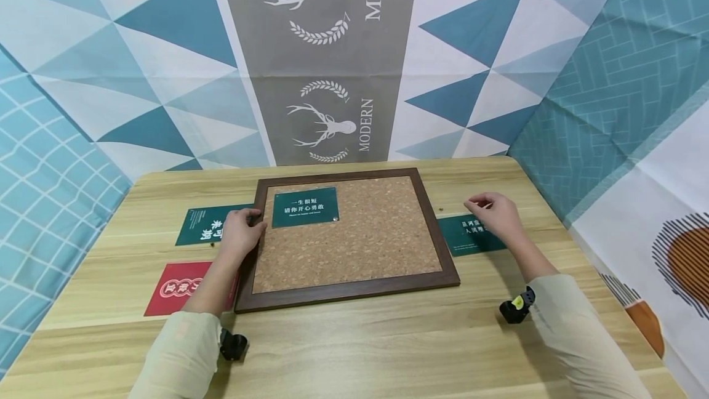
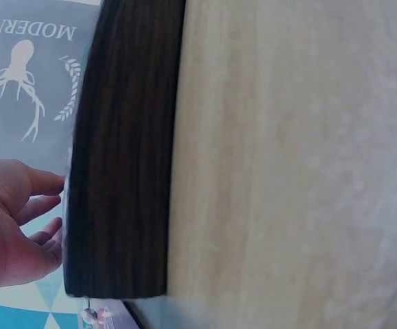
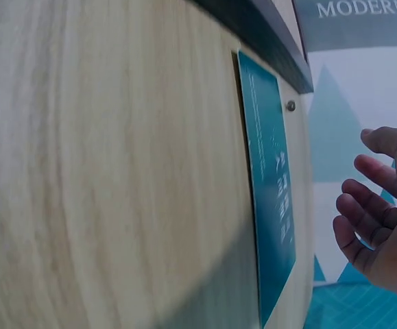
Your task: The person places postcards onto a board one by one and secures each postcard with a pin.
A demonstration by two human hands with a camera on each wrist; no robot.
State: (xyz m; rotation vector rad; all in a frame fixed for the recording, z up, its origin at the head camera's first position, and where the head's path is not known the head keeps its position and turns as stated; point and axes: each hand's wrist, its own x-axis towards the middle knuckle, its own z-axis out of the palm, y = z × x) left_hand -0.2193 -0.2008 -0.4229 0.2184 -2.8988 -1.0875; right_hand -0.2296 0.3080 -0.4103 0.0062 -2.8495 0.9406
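A cork board (image 1: pixel 354 245) with a dark brown wooden frame lies on the table. On its upper left part is a green card (image 1: pixel 304 205) with white writing, with a small shiny pin (image 1: pixel 335 219) at its lower right corner. My left hand (image 1: pixel 239 234) rests at the board's left edge, its fingers loosely bent against the frame (image 2: pixel 126 151). Above another green card (image 1: pixel 464 239), right of the board, hovers my right hand (image 1: pixel 495 214). In the right wrist view its fingers (image 3: pixel 373 205) are loosely bent and apart, with nothing visible between them.
Left of the board lie a green card (image 1: pixel 194 226) and a red card (image 1: pixel 177 288), both partly behind my left arm. One small dark pin (image 1: pixel 212 244) is on that green card, another (image 1: pixel 441 209) beside the board's right edge. Patterned cloth (image 1: pixel 327 79) hangs behind the table.
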